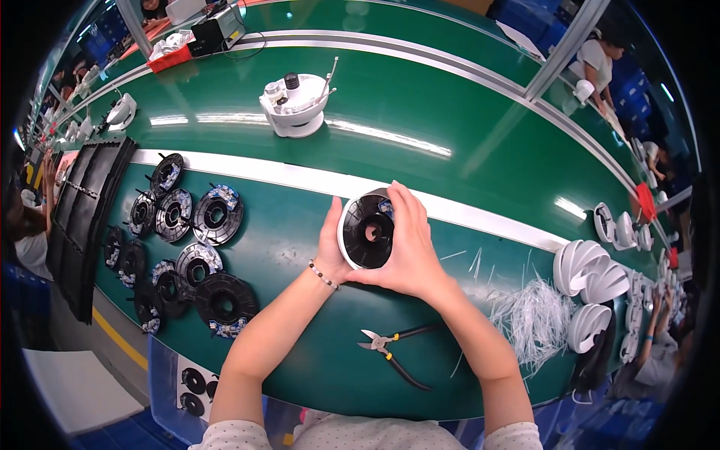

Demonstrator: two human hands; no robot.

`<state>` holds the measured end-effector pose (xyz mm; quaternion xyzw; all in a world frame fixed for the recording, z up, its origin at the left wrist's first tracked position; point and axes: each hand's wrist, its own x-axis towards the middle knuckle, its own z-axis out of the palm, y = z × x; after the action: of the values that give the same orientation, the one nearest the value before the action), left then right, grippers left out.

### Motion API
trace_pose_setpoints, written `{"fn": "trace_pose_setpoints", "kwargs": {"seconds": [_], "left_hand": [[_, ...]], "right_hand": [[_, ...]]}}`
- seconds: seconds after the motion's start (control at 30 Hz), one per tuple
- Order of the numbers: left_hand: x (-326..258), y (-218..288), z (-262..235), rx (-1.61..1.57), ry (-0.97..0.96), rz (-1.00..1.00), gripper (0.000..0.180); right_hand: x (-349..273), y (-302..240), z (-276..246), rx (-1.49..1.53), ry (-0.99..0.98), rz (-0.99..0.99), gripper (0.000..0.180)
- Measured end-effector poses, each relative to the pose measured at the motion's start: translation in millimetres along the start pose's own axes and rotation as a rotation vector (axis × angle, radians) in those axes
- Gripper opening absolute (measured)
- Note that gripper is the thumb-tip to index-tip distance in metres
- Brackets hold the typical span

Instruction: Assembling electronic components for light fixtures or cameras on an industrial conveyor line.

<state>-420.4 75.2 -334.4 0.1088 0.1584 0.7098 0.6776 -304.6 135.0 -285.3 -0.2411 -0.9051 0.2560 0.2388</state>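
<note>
One ring in your hands – a batch of black parts waits at left, white shells at right.

You hold a round part point(367, 230) at frame centre, just under the white strip point(285, 174) of the green table point(465, 142): black face, white rim, a hole in the middle, a small blue-and-white patch at its upper right. Your left hand point(332, 244) cups its left edge; your right hand point(409, 244) wraps the right side, fingers over the top – both closed on it. About ten black discs point(217, 216) lie at left, by my judgement not yet handled; stacked white shells point(589, 270) sit at right. Cutters point(394, 352) lie untouched below, beside white offcuts point(534, 315).
</note>
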Motion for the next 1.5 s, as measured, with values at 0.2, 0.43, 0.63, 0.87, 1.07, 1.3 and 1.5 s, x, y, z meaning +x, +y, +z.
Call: {"fn": "trace_pose_setpoints", "kwargs": {"seconds": [0.2,0.43,0.63,0.87,1.07,1.3,1.5], "left_hand": [[-15,14,-14,-0.122,-0.066,-0.078,0.038],[2,-17,0,-0.07,-0.127,-0.03,0.037],[11,-6,4,-0.151,0.044,-0.006,0.028],[113,-5,12,-0.011,0.303,0.231,0.02],[206,-10,-11,0.374,0.6,0.359,0.033],[177,-40,-19,1.291,0.88,0.923,0.061],[94,-69,33,1.567,0.504,1.03,0.071]], "right_hand": [[8,-10,2,-0.064,-0.141,-0.101,0.114],[-25,5,21,-0.103,0.319,-0.188,0.099],[-25,6,21,0.08,0.207,-0.15,0.088],[-103,-27,-57,-0.208,-0.235,-0.265,0.09],[-145,-40,-70,-0.349,-0.681,-0.124,0.099],[-148,-41,-64,-0.33,-0.628,-0.179,0.072],[-138,-19,-78,-0.408,-0.365,-0.12,0.046]]}}
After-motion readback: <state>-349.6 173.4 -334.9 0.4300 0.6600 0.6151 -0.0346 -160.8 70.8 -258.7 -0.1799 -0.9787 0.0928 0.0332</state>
